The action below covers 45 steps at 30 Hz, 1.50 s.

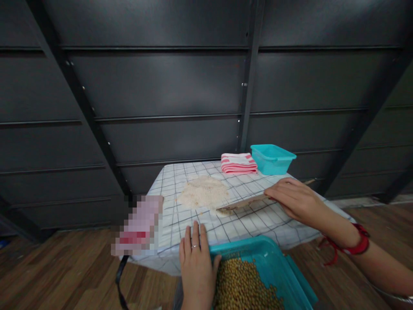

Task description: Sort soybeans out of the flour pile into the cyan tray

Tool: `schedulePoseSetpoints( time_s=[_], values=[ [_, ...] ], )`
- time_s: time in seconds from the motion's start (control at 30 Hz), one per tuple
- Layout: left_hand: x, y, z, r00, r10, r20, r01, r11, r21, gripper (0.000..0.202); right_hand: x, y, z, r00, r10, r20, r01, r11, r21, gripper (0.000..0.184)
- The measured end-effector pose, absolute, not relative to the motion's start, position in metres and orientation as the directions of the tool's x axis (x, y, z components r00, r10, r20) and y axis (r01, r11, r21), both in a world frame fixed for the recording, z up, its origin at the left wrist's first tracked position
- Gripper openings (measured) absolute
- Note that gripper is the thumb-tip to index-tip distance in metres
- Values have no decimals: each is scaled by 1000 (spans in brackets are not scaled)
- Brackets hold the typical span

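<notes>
1. A blurred pink thing [143,221] is lying at the edge of the cloth-covered desk [172,237], a black strap [119,280] hanging below. A snag on that strap could pull it off.
2. My left hand [197,267] is resting palm down at the near edge, its grip loose, fingers stretched out and holding nothing. My thumb is lying by the big tub; whether it is pressing there, I cannot tell. Leaning hard could drag the checked cloth [274,221] askew.
3. The pale heap [201,193] is lying loose on the cloth, beyond my left fingertips. A rough stroke could scatter it.
4. The big tub [271,262] is sitting in front of the desk, holding beans [240,280]. A knock from my left arm could spill them.
5. The brown strip [247,202] is slanting low over the cloth, its tip at the heap's near side. Tilting it too steeply could rake up the cloth.
6. A folded towel [238,163] is lying at the back, just beside the small tub [274,161]. A wide swing could bump either.
7. My right hand [293,200] is clamping its grip on the strip. A slack hold could let it twist; the trailing ends of my red bracelet [360,241] could catch.
</notes>
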<state>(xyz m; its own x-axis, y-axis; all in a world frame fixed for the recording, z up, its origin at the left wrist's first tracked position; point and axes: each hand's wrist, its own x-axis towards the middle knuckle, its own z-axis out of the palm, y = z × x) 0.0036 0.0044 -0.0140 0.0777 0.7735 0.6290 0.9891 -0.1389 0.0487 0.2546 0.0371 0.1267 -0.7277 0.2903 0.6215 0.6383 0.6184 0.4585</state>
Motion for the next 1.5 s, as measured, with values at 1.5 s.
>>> schedulePoseSetpoints(
  time_s=[1.5],
  values=[
    [3,4,-11,77,784,616,988,-142,58,54,250,2,134,-761,280,586,609,621,494,26]
  ],
)
